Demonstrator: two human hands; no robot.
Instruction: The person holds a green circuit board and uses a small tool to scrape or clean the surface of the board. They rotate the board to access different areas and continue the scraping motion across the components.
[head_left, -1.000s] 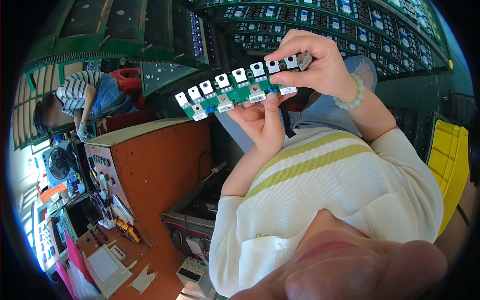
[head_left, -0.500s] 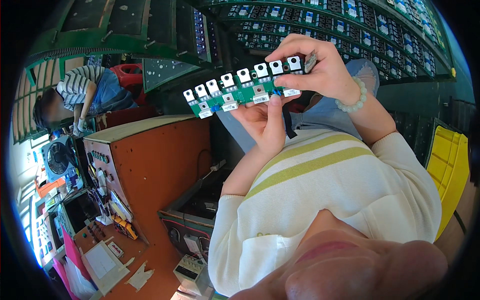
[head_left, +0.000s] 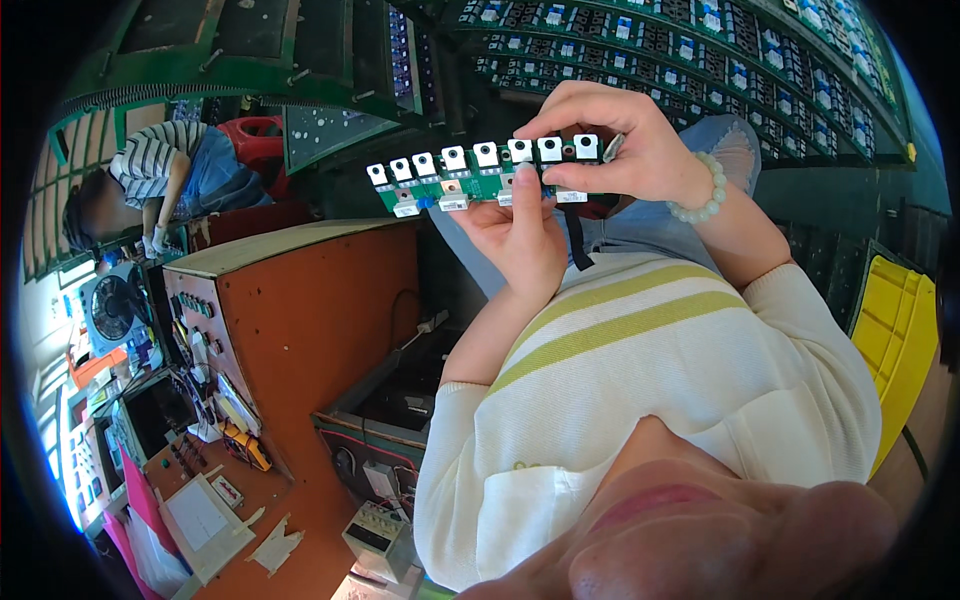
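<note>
Both hands hold up a green circuit board (head_left: pixel 487 187) with a row of upright metal-tabbed transistors along its far edge and white block-shaped parts along the near edge. My left hand (head_left: pixel 522 245) supports it from below near the middle, its thumb lying up across the front onto a transistor. My right hand (head_left: pixel 645 150) is closed round the right end, thumb in front and fingers behind and over the top. A small grey shiny piece (head_left: pixel 613 148) shows by the right fingers; I cannot make out what it is. The board's back is hidden.
Racks of similar boards (head_left: pixel 690 60) stand beyond my hands. At left are an orange-brown cabinet (head_left: pixel 320 320), a yellow meter (head_left: pixel 245 445) and a grey instrument box (head_left: pixel 380 535). A yellow plastic panel (head_left: pixel 895 340) is at right. A person in a striped shirt (head_left: pixel 155 155) sits far left.
The board has turned to lie more level, its left end rising slightly. My left thumb has shifted left and up onto a transistor, and my right hand has moved a little down.
</note>
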